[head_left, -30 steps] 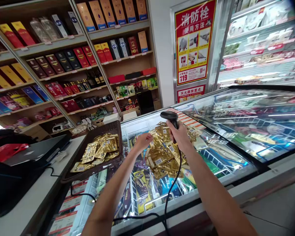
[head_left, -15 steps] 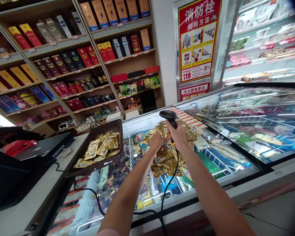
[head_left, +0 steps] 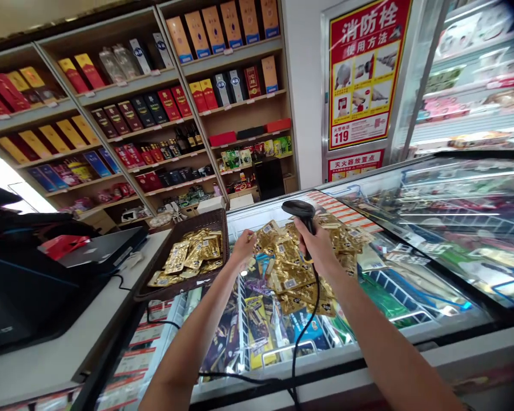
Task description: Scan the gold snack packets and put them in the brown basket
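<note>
Our right grip (head_left: 319, 246) is wrapped round a scanner (head_left: 298, 209) above the gold packets (head_left: 292, 273) heaped on the freezer (head_left: 475, 349); whether our narrow left grip (head_left: 243, 249), at their edge, pinches one, we cannot tell. We seem to be separating packets, so the next move calls for isolating just one.

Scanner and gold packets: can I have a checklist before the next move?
1. Scanner in the right hand: ok.
2. Cord away from the packet pile: not ok, it hangs across it in this view.
3. Left hand holding a packet: cannot tell, it's at the pile's edge.
4. Basket with gold packets inside: ok.
5. Pile neatly stacked: not ok, packets lie jumbled.
</note>
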### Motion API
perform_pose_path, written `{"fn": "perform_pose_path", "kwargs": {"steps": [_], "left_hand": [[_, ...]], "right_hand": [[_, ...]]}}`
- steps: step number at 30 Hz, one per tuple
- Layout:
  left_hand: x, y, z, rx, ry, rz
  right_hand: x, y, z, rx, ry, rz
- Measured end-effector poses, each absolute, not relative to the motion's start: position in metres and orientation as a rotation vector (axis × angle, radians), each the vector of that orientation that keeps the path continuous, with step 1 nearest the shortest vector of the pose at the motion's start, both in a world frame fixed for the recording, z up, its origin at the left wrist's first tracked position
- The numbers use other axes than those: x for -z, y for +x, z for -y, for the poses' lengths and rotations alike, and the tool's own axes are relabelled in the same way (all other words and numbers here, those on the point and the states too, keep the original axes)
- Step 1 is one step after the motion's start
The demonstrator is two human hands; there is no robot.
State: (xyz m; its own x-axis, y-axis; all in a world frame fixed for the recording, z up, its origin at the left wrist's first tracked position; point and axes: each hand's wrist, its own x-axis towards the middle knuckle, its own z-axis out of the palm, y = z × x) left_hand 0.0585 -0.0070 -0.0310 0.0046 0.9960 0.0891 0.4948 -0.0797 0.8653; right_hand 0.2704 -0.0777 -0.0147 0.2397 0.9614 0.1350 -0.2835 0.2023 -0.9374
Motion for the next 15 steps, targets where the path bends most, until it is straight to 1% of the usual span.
{"fn": "perform_pose_path", "kwargs": {"steps": [3, 7, 15], "left_hand": [[0.025, 0.025, 0.019, -1.131, 1.527, -1.450], [0.015, -0.001, 0.032, -1.236, 1.496, -1.417], [-0.001, -0.022, 0.037, -1.266, 1.481, -1.373]], "right_hand": [[0.012, 0.254, 0.090, -1.188, -0.887, 0.854], [0.013, 0.234, 0.105, -1.363, -0.835, 0.930], [0.023, 0.215, 0.117, -1.348, -0.854, 1.209]]}}
